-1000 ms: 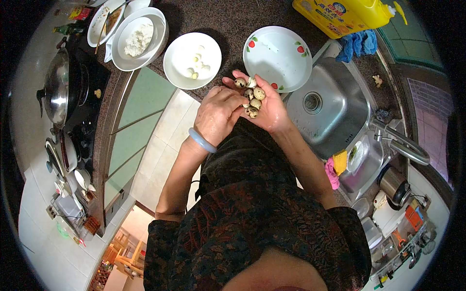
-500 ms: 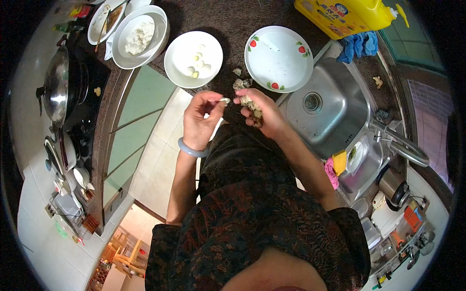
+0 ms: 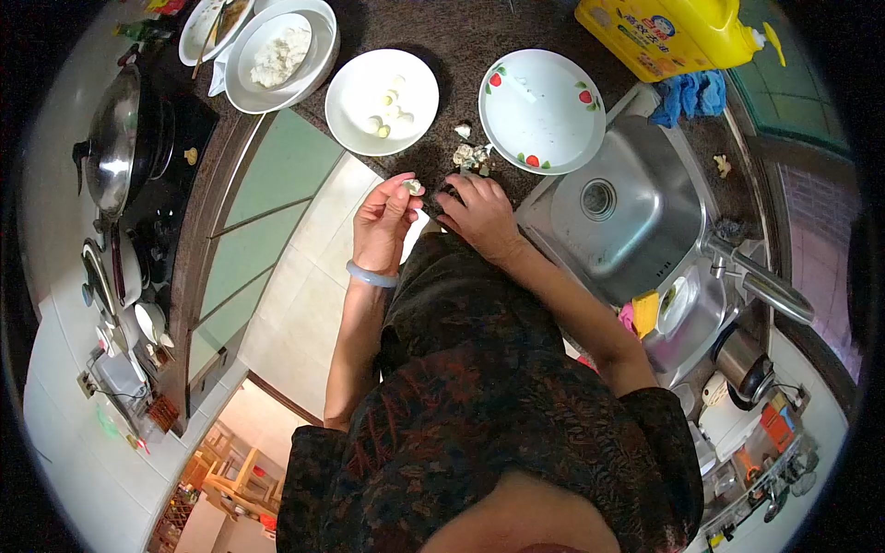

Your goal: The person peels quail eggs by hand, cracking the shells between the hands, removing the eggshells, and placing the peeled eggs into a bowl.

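Note:
Between the thumb and fingers of my left hand (image 3: 385, 217) is a small speckled quail egg (image 3: 412, 187), partly covered with shell. My right hand (image 3: 479, 214) rests palm down at the counter's front edge, its fingers bent beside a small heap of cracked shells (image 3: 470, 157); what lies under the fingers is hidden. A loose shell piece (image 3: 463, 131) sits just behind the heap. To the left, a white bowl (image 3: 350, 101) holds several peeled eggs (image 3: 383, 109). At the right stands a white plate with strawberry prints (image 3: 553, 111), with a few tiny bits on it.
A bowl of white crumbly food (image 3: 279, 57) and a dish with chopsticks (image 3: 198, 32) stand at the back left. The steel sink (image 3: 636, 212) lies right, near a yellow bottle (image 3: 654, 32) and a blue cloth (image 3: 690, 97). A wok (image 3: 112, 147) is far left.
My right hand has turned over and come down on the counter; the quail eggs in it no longer show. My left hand has drawn away, holding one small egg. The view has shifted slightly.

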Motion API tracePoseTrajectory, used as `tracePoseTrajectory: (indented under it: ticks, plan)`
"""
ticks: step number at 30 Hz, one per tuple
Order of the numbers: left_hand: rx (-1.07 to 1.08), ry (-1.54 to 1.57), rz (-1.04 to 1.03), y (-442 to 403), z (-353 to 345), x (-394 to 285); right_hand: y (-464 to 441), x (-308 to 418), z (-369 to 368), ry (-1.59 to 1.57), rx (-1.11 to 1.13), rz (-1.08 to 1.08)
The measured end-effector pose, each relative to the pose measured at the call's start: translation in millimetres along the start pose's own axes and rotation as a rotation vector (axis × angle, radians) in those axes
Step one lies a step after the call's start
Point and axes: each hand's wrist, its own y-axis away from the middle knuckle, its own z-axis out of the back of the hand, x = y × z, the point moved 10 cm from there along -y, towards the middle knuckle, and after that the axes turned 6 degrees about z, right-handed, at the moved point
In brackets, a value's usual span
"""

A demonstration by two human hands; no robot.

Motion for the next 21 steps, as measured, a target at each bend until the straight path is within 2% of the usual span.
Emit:
tracePoseTrajectory:
  ticks: [7, 14, 17, 19, 21]
  plan:
    - [-0.006, 0.001, 0.045, 1, -4, 10, -3, -11, 8, 0.004, 0.027, -0.09]
    - [0.025, 0.001, 0.038, -1, -6, 15, -7, -5, 26, -0.028, -0.024, -0.09]
    - [0.022, 0.008, 0.054, -1, -5, 19, -7, -12, 36, -0.044, -0.062, -0.157]
    - [0.005, -0.005, 0.099, -1, -5, 21, -6, -26, 45, -0.212, -0.141, -0.295]
    - [0.013, -0.012, 0.104, 1, -10, 20, -16, -29, 56, -0.284, -0.174, -0.337]
